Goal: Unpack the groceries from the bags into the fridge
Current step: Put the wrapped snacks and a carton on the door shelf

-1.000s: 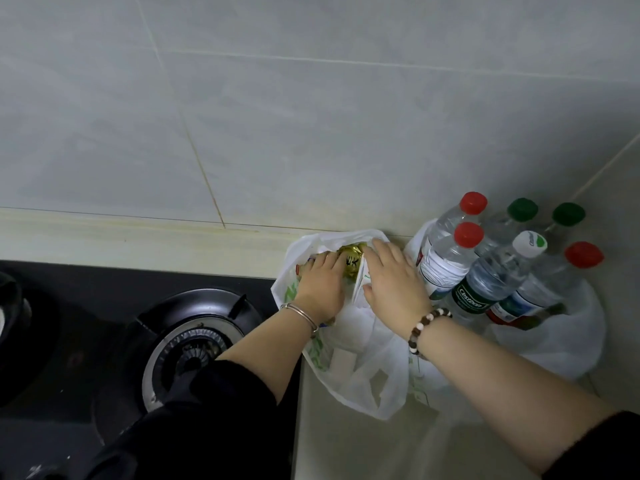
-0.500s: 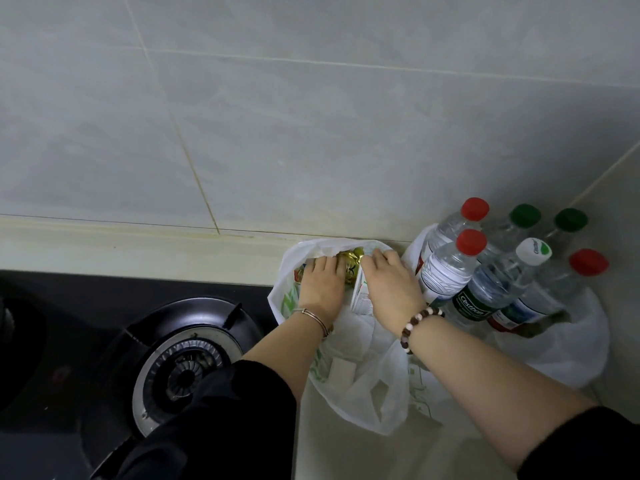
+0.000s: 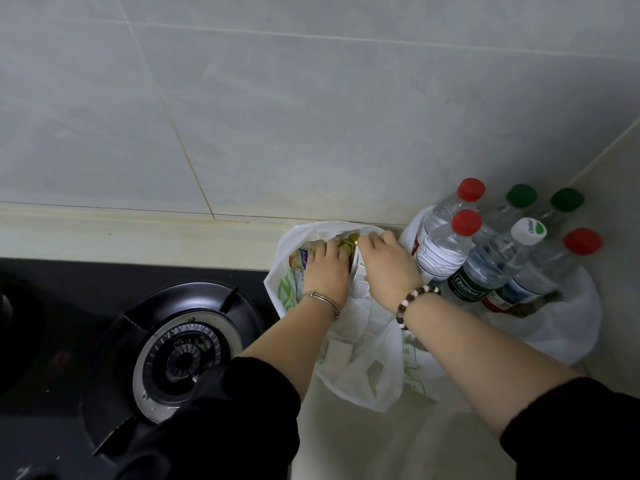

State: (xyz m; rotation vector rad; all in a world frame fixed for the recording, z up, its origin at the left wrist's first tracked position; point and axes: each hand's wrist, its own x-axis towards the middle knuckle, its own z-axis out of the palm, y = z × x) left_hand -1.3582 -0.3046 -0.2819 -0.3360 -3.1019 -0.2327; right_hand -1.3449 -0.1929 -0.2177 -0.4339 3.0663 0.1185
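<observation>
In the crinkled plastic bag (image 3: 360,375), left hand (image 3: 327,271) covers a gold foil packet (image 3: 346,242), grip unclear — right hand (image 3: 388,268) pinches the rim; bottle (image 3: 485,268) reads "C'estbon".

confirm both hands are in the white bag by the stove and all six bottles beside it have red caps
Not all: the head view shows three red caps, two green caps and one white cap. The left hand and right hand are in the white bag by the stove.

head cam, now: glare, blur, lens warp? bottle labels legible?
Head view: soft even light, no hard glare on the wall; wide-angle warp slightly bows its seams; left hand and right hand sharp; green label on the white-capped bottle legible, others not; black sleeves crushed.
</observation>
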